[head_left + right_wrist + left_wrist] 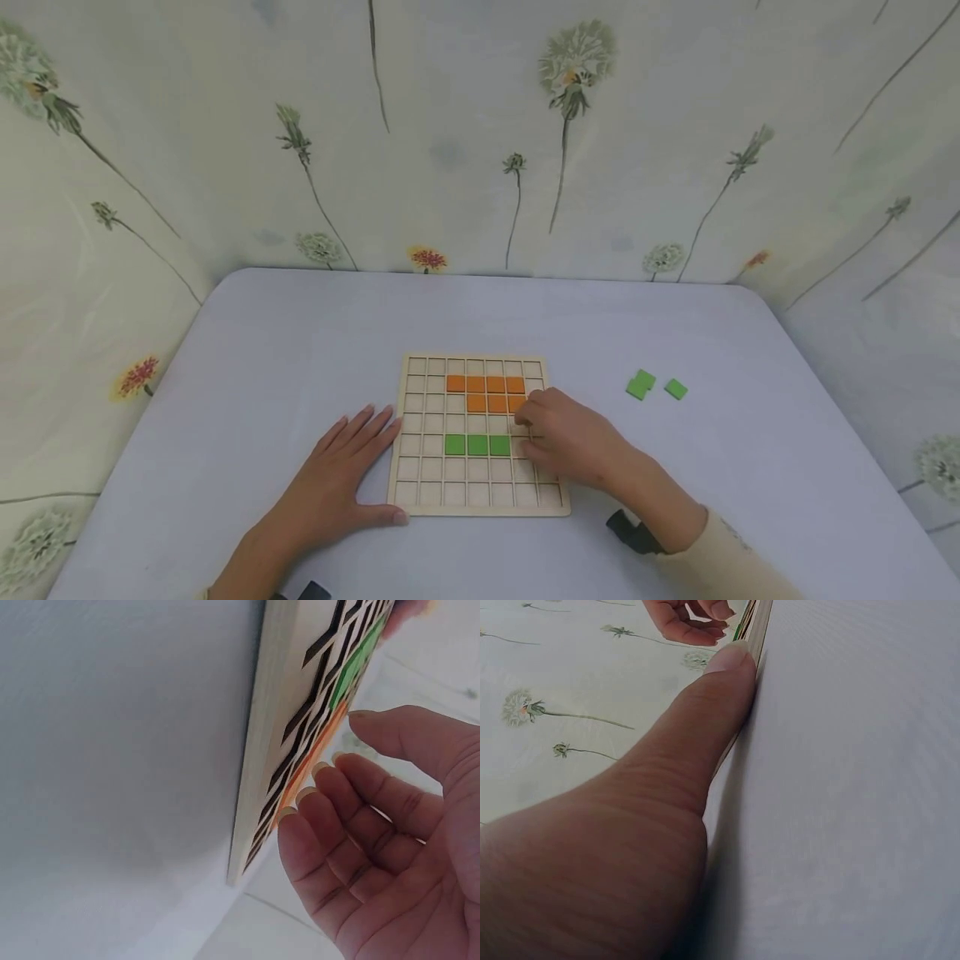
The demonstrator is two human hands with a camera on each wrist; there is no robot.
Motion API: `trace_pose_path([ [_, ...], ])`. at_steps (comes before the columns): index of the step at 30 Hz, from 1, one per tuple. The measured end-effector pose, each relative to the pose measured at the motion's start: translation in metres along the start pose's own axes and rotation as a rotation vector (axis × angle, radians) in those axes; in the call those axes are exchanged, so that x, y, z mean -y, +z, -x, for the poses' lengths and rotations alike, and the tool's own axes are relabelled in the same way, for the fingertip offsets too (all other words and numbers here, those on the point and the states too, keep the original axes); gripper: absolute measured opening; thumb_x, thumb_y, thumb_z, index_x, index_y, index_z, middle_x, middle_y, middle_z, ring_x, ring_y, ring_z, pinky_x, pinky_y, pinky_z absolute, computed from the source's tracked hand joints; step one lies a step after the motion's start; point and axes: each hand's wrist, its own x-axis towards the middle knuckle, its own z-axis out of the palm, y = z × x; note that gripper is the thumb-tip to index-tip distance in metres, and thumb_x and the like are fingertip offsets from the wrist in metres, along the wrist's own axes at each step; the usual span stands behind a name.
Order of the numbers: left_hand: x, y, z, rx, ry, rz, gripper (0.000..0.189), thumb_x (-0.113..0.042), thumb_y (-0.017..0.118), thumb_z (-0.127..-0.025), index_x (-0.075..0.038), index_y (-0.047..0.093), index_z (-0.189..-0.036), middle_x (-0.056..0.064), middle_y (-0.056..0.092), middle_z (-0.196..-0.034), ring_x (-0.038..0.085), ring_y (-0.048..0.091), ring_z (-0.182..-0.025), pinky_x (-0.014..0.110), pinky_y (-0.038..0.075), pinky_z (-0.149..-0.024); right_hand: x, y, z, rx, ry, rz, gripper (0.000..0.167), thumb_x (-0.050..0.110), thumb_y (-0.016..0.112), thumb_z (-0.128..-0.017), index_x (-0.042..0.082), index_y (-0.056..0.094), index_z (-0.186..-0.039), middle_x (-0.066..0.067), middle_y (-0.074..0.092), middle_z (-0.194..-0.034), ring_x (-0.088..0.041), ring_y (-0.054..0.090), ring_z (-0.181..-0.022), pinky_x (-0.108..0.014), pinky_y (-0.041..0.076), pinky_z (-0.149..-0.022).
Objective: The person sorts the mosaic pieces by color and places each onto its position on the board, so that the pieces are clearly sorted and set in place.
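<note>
A square wooden grid board (480,511) lies on the table. Two rows of orange tiles (486,384) fill cells in its upper part, and three green tiles (477,446) sit side by side lower down. Spread flat, my left hand (337,483) rests at the board's left side, its thumb by the near left corner. Over the right part of the board is my right hand (573,437), fingers bent loosely. In the right wrist view, its thumb and fingertips (305,796) stand apart with nothing between them.
Three loose green tiles (676,389) lie on the white table (315,325) to the right of the board, two of them touching. A pale flower-patterned cloth (465,100) hangs behind and beside the table.
</note>
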Motion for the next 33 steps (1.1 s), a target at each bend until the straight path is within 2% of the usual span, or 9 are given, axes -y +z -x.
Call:
trace_pose_path([
  [11, 0.0, 0.0, 0.001, 0.002, -0.006, -0.005, 0.118, -0.09, 0.063, -0.074, -0.025, 0.03, -0.167, -0.008, 0.02, -0.173, 0.019, 0.009, -0.161, 0.043, 0.007, -0.13, -0.026, -0.011, 0.021, -0.036, 0.104, 0.028, 0.031, 0.017, 0.079, -0.09, 0.009, 0.073, -0.119, 0.0, 0.067, -0.113, -0.02, 0.061, -0.107, -0.037, 0.059, -0.09],
  [20, -0.002, 0.0, 0.001, -0.011, -0.009, 0.004, 0.117, -0.086, 0.068, -0.074, -0.023, 0.033, -0.166, -0.006, 0.024, -0.172, 0.021, 0.012, -0.16, 0.043, 0.009, -0.129, -0.051, -0.019, 0.038, -0.046, 0.184, 0.053, 0.038, 0.019, 0.08, -0.091, 0.006, 0.07, -0.126, -0.005, 0.067, -0.118, -0.026, 0.064, -0.112, -0.045, 0.059, -0.094],
  [29, -0.001, 0.001, 0.001, -0.032, 0.006, 0.008, 0.117, -0.087, 0.067, -0.074, -0.023, 0.034, -0.166, -0.005, 0.025, -0.172, 0.022, 0.014, -0.16, 0.045, 0.011, -0.129, -0.071, -0.03, 0.053, -0.079, 0.244, 0.061, 0.048, 0.018, 0.082, -0.09, 0.002, 0.067, -0.132, -0.013, 0.066, -0.127, -0.034, 0.062, -0.12, -0.053, 0.056, -0.099],
  [33, 0.0, 0.002, 0.001, -0.015, -0.001, 0.004, 0.117, -0.088, 0.066, -0.074, -0.024, 0.033, -0.166, -0.007, 0.023, -0.172, 0.02, 0.012, -0.16, 0.042, 0.008, -0.129, -0.077, -0.034, 0.058, -0.092, 0.262, 0.065, 0.049, 0.017, 0.082, -0.09, 0.001, 0.066, -0.134, -0.016, 0.066, -0.128, -0.036, 0.061, -0.12, -0.055, 0.055, -0.1],
])
